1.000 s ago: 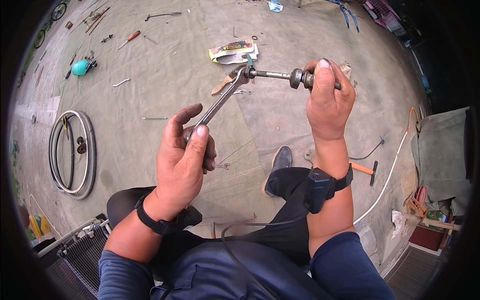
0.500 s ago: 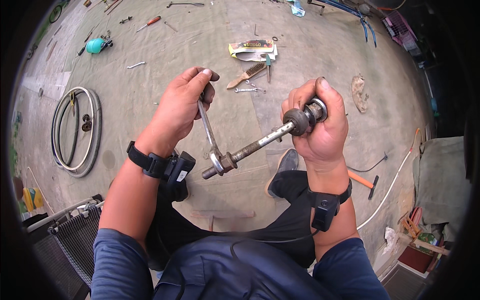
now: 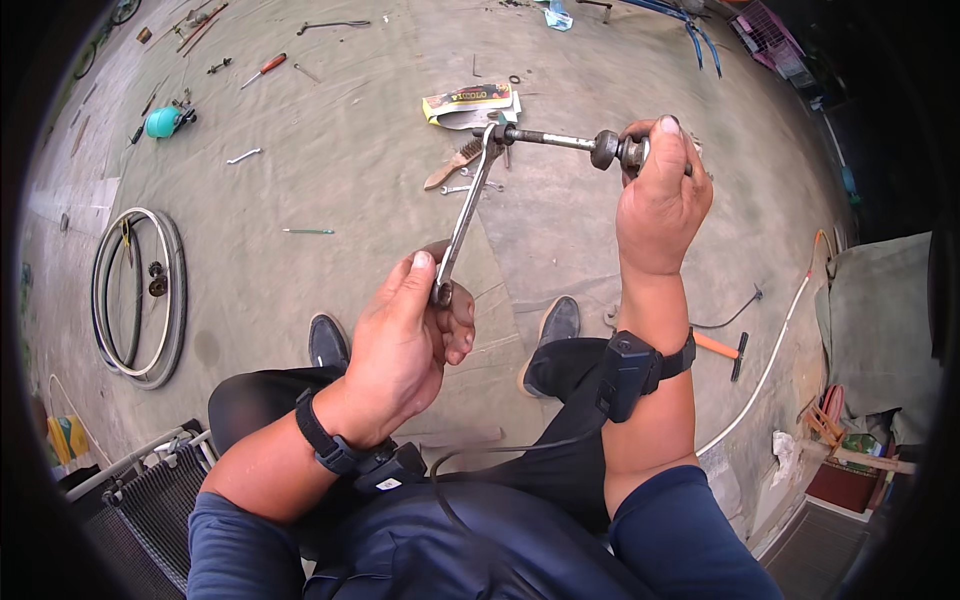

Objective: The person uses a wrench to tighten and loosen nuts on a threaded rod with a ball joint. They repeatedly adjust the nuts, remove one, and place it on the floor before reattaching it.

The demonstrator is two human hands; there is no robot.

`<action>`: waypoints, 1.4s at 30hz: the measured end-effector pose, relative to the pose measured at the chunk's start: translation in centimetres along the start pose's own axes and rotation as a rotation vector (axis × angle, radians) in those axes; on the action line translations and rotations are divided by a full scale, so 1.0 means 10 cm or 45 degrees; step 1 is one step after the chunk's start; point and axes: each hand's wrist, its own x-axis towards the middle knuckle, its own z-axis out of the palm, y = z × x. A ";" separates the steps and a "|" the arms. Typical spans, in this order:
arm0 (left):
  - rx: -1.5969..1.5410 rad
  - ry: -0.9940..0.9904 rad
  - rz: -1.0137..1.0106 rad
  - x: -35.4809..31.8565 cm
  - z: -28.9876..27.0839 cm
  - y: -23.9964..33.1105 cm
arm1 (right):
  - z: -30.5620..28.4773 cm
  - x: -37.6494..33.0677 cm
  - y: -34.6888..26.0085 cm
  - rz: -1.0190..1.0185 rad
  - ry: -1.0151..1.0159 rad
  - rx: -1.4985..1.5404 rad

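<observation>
My left hand (image 3: 410,320) grips the lower end of a steel wrench (image 3: 464,220), thumb laid along it and fingers curled. The wrench's upper end sits around the nut (image 3: 505,134) at the left end of a threaded axle (image 3: 553,139). Held nearly level, this axle carries a dark round cone (image 3: 604,149) and further metal parts toward its right end. My right hand (image 3: 664,195) is closed around that right end, its fingers hiding part of it. Behind the tools, on the ground, lie a wooden-handled wire brush (image 3: 445,173) and small wrenches (image 3: 470,186).
Bicycle rims and a tyre (image 3: 178,310) lie at the left. A yellow-and-white package (image 3: 470,97), an orange-handled screwdriver (image 3: 266,68) and a teal object (image 3: 162,122) are farther off. An orange-handled hammer (image 3: 716,345) lies right of my forearm; a mesh chair (image 3: 140,500) stands near left.
The axle has swung up to nearly level, its nut end now far from me. My left hand has moved nearer, and the wrench now points up and away from it.
</observation>
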 end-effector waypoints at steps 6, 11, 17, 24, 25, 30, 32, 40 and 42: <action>0.872 0.014 1.130 0.03 -0.32 0.46 | -0.07 -0.07 -0.10 0.002 -0.311 -0.014; 0.968 0.266 1.414 0.17 -0.50 0.84 | -0.07 -0.20 -0.35 0.098 -0.704 0.095; 0.685 0.107 0.673 0.58 -0.61 0.85 | 0.14 -0.42 -0.31 0.509 -0.721 0.568; 0.068 -0.094 -0.264 0.52 -0.20 -0.21 | 0.22 -0.26 -0.29 0.673 -0.188 0.888; 0.037 -0.112 -0.288 0.43 -0.15 -0.31 | 0.20 -0.23 -0.27 0.592 -0.151 0.725; -0.088 -0.101 -0.218 0.08 -0.04 -0.20 | 0.01 -0.07 -0.09 0.145 -0.046 0.188; -0.001 -0.075 -0.075 0.00 -0.04 -0.06 | -0.07 -0.03 -0.08 0.002 -0.056 0.010; 0.853 0.216 1.166 0.17 -0.36 0.64 | -0.15 -0.12 -0.23 0.004 -0.603 0.068; 0.952 0.324 1.231 0.27 -0.39 0.81 | -0.12 -0.25 -0.39 0.202 -0.756 0.202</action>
